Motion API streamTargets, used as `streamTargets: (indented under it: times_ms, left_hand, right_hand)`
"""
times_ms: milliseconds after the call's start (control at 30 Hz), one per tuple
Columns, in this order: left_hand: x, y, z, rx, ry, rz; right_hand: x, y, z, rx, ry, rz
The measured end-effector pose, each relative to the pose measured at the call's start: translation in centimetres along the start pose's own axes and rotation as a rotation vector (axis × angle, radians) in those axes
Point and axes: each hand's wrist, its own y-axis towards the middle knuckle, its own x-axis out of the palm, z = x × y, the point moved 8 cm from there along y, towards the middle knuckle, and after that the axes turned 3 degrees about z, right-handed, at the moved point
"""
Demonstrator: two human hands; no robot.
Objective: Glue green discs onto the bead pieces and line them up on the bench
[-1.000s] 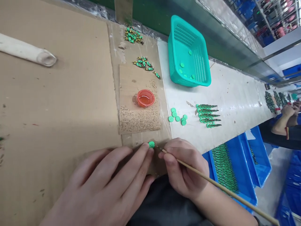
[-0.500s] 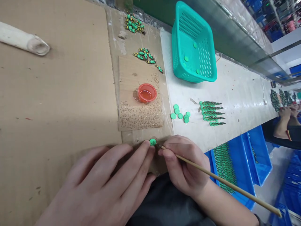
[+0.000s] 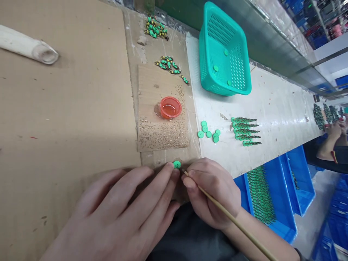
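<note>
Head view: left hand lies flat, fingers spread, pinning a green disc at its fingertip; right hand pinches a thin stick beside it. Finished spiral pieces and apparently unworked loose discs lie beyond.

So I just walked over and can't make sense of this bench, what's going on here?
A person sits at a cardboard-covered bench. The left hand pins a small green disc with a fingertip at the cardboard's near edge, while the right hand holds a thin wooden stick with its tip beside the disc. Behind sit a red cap of liquid, loose green discs, a row of finished green pieces and a teal basket.
</note>
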Motion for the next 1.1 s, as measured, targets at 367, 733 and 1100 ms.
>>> streamTargets:
  times_ms: [367, 733, 1100]
  left_hand:
    - [-0.4, 0.9, 0.0, -0.038, 0.041, 0.090]
    - [-1.0, 3.1, 0.2, -0.012, 0.094, 0.193]
    - [-0.4, 2.7, -0.2, -0.033, 0.085, 0.199]
  right_hand:
    - [-2.4, 1.8, 1.8, 0.152, 0.167, 0.277]
    - [0.8, 10.7, 4.1, 0.040, 0.023, 0.167]
    - [1.6, 10.4, 5.1, 0.092, -0.023, 0.139]
